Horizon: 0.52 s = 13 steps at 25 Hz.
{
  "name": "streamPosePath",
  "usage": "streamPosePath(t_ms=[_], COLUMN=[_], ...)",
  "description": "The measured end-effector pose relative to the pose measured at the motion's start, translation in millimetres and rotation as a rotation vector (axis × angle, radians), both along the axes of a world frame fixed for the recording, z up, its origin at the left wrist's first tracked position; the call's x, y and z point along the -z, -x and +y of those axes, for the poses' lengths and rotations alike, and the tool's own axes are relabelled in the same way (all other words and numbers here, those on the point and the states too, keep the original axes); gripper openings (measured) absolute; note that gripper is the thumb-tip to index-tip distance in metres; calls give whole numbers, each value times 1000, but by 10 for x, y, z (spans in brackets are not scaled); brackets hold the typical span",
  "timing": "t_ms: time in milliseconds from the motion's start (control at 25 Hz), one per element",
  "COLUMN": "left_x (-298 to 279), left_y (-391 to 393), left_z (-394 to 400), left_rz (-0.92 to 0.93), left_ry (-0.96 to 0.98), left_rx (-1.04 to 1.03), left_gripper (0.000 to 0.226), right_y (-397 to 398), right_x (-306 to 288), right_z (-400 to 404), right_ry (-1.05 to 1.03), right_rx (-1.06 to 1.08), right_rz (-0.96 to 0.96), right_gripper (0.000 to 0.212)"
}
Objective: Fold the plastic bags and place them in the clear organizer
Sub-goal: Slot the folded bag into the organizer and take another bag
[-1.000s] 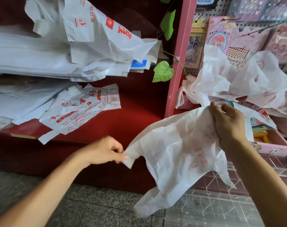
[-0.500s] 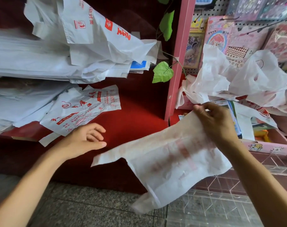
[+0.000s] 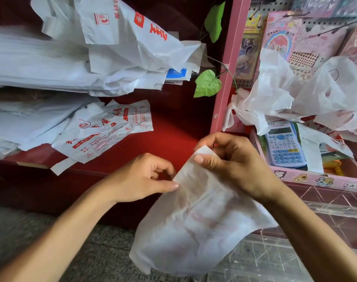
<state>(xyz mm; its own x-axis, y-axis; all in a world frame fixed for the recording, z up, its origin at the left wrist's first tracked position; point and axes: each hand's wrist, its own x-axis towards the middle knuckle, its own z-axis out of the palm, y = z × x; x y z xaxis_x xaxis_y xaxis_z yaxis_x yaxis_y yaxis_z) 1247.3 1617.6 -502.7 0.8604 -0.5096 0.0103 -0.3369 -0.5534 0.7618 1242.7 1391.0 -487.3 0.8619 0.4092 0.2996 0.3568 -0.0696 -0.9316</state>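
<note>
The thin white plastic bag with faint red print (image 3: 196,224) hangs in the air between the two hands, its narrow upper end pinched and its wide, crumpled lower part drooping below both wrists. The right hand (image 3: 232,163) pinches the top corner of that bag between thumb and curled fingers. The left hand (image 3: 145,178), just left of the right one, has its thumb laid on the bag's left edge with the fingers curled behind it; whether they grip the film cannot be told. Below the right forearm lies the clear acrylic organizer with divided compartments (image 3: 326,212). Beyond the right hand, a heap of loose white plastic bags (image 3: 308,96) sits over a pink shelf tray (image 3: 316,178) that holds a blue-keyed calculator (image 3: 283,145). Beyond the left hand, a flat white bag with red lettering (image 3: 104,131) lies on a dark red shelf (image 3: 169,139), under stacks of more white bags (image 3: 51,66).
</note>
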Motion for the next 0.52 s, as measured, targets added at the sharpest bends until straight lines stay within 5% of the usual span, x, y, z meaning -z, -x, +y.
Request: streamPosePath(t_ms=[160,280,400,520], left_x=[24,-4,-2,-4], left_y=[-95,-163,-196,-196], left_z=[246,444,552,519], left_rz=[96,75,77,152], left_ry=[193,301,381,527], left_rx=[-222,-385,-492,-566], left_gripper=[10,12,13,12], right_y=[-155,-211,-284,-345], right_x=[4,53,116,176], right_z=[-436,-664,-720,-755], right_ry=[128,440,275,69], right_rx=[-190,-143,176,254], right_rz=[409,381,209,357], right_gripper=[48,18,14,35])
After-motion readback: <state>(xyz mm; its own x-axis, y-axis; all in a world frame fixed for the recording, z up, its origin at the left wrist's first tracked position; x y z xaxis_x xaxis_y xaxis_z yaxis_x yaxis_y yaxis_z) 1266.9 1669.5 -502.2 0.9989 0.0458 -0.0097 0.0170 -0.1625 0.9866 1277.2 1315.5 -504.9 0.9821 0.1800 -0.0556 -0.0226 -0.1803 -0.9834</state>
